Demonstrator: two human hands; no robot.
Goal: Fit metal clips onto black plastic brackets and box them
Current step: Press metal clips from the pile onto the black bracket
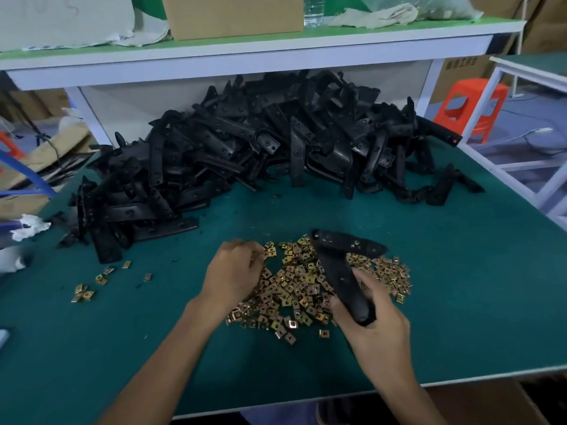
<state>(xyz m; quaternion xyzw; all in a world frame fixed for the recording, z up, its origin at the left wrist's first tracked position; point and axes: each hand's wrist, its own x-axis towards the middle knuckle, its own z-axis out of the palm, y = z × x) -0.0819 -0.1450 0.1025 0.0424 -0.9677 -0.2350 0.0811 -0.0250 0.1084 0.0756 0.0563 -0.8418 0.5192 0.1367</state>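
Note:
A heap of small brass-coloured metal clips [302,286] lies on the green table in front of me. My right hand [372,328] grips the lower end of a black T-shaped plastic bracket [340,265], held tilted above the clips. At the heap's left edge, the curled fingers of my left hand [236,271] pinch at a metal clip [270,251]. A big pile of black plastic brackets [260,142] fills the back of the table.
A few stray clips [89,289] lie to the left. A shelf [245,53] above the pile carries a cardboard box [233,13] and a water bottle [313,9]. An orange stool [469,108] stands at the right, beyond the table edge [506,185].

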